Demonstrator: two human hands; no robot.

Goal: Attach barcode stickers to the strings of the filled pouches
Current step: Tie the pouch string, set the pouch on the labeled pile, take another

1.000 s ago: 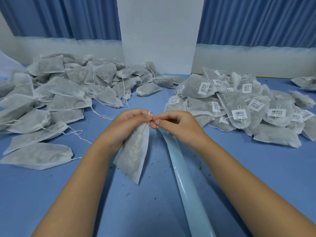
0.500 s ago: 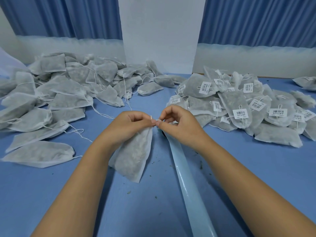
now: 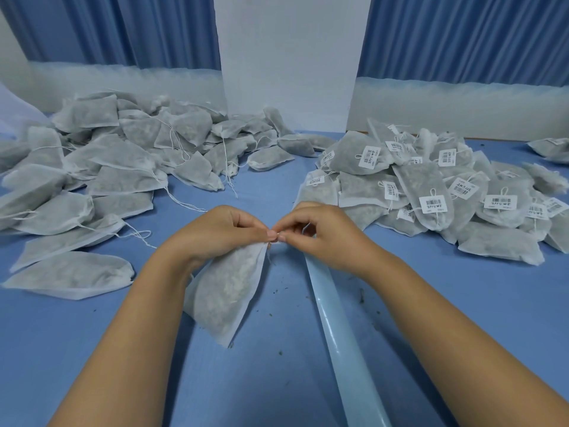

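Head view: left hand [image 3: 215,232] holds filled pouch [image 3: 228,291] by gathered neck, thumb and forefinger pressed together on it; pouch hangs tilted, lower corner near blue table [image 3: 277,380]. Right hand [image 3: 320,238] meets it fingertip to fingertip, pinching string [image 3: 268,255] at pouch neck; sticker between fingers, cannot tell. Pale backing strip [image 3: 338,334] runs from under right hand toward camera. Unlabelled pouches [image 3: 123,155] heaped far left. Labelled pouches [image 3: 462,241] heaped right, barcode stickers [image 3: 432,204] on strings. Blue curtains [image 3: 462,35] behind.
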